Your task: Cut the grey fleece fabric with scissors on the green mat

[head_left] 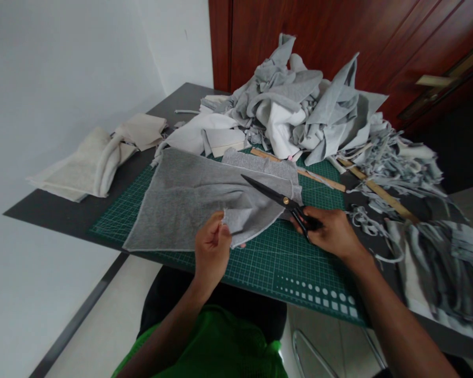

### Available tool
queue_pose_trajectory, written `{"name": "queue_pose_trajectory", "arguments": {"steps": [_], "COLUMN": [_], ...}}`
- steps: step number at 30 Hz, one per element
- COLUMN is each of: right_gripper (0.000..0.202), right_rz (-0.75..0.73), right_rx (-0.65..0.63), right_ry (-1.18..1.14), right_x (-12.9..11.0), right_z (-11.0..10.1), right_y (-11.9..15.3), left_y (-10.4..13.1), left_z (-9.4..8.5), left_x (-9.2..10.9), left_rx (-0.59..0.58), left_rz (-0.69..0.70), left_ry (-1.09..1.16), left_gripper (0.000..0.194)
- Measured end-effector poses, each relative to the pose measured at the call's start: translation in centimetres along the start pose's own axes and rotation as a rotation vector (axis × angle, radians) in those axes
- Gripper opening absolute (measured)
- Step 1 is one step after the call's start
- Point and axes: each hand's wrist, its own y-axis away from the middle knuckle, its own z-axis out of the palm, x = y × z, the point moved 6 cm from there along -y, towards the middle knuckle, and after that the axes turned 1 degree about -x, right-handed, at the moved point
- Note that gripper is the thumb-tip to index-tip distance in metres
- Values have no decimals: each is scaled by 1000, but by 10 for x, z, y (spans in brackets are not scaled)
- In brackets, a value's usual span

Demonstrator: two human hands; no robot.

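A large piece of grey fabric [177, 199] lies over the green cutting mat [268, 262]. My left hand [213, 244] pinches its near edge and holds a corner folded up. My right hand [329, 231] grips black-handled scissors [286, 200] by the loops. Their dark blades look closed and point to the upper left, lying over the right part of the fabric. Beneath the far edge of that fabric, a second, lighter grey piece [260, 161] shows.
Grey and white cloth [291, 100] is heaped at the back by a red-brown door. Thin scraps [402, 157] and folded striped cloth [445, 262] lie right. Cream fabric [90, 163] rests left, near the wall. Wooden rulers [321, 180] lie behind the scissors.
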Motion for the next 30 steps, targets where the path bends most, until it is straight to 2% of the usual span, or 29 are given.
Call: {"name": "queue_pose_trajectory", "arguments": {"steps": [4, 8, 13, 15, 19, 24, 30], "right_gripper": [20, 26, 36, 39, 47, 46, 55], "right_rz": [151, 352, 606, 678, 742, 772, 672], "right_rx": [56, 90, 29, -19, -124, -198, -241], "right_ry": [23, 206, 453, 501, 486, 393, 154], "right_x": [5, 20, 56, 73, 104, 131, 150], "right_z": [4, 1, -10, -15, -23, -28, -28], "right_y": [-3, -2, 8, 15, 25, 34, 46], "left_y": [1, 1, 1, 1, 2, 4, 5], "left_z": [0, 1, 7, 10, 16, 20, 22], "left_x": [-2, -6, -4, -1, 3, 3, 3], "left_rx": [6, 0, -59, -102, -188, -239, -254], "left_rz": [23, 8, -17, -4, 72, 145, 168], "left_ry": [12, 44, 107, 114, 69, 51, 52], "left_gripper": [41, 44, 32, 34, 42, 39, 36]}}
